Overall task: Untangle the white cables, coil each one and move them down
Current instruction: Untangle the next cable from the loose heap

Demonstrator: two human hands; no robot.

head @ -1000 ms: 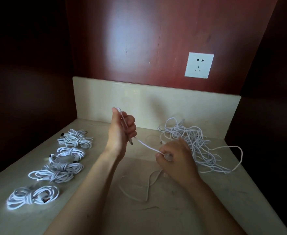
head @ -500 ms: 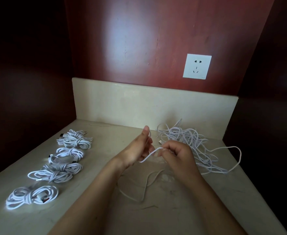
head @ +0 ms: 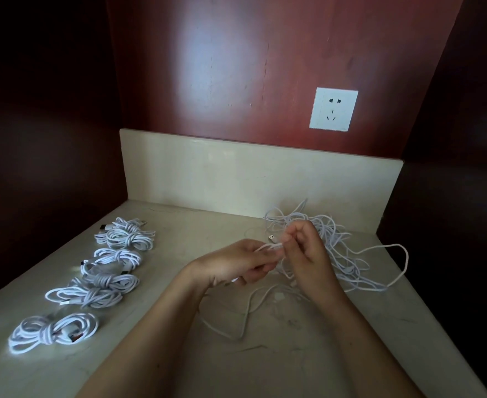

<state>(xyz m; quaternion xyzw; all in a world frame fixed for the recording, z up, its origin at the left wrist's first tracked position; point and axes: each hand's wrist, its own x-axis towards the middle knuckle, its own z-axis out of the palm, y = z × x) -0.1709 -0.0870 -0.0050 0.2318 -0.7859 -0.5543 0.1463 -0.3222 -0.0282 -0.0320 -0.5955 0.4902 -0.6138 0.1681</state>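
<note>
The white cable [head: 267,247] being worked is up off the bench [head: 294,357], strung between the two hands near the middle of the surface; the left hand [head: 236,264] has its fingers curled round a few short turns of it, and the right hand [head: 308,254] pinches the strand at its fingertips, just beside the left. The rest of that cable trails down in loose loops on the bench below the wrists.

It looks thin, light and limp; it should bend wherever it is led, carry no weight to speak of, and spring open unless the turns are kept pinched. It seems smooth as well, so a loose hold would likely let it slide. I'd hold it at the gathered turns, not at an end; a small plug [head: 271,238] shows by the right fingertips, though whose end it is I cannot tell.

The hindrance is the tangle [head: 338,248] just behind and to the right of the right hand, touching its far side; the trailing slack may well run into it, and a hard pull could tighten a knot. The coiled bundles [head: 104,282] lie in a row well to the left, clear of the work. A wall socket [head: 333,109] sits above the pale upstand [head: 250,173], out of the way.
</note>
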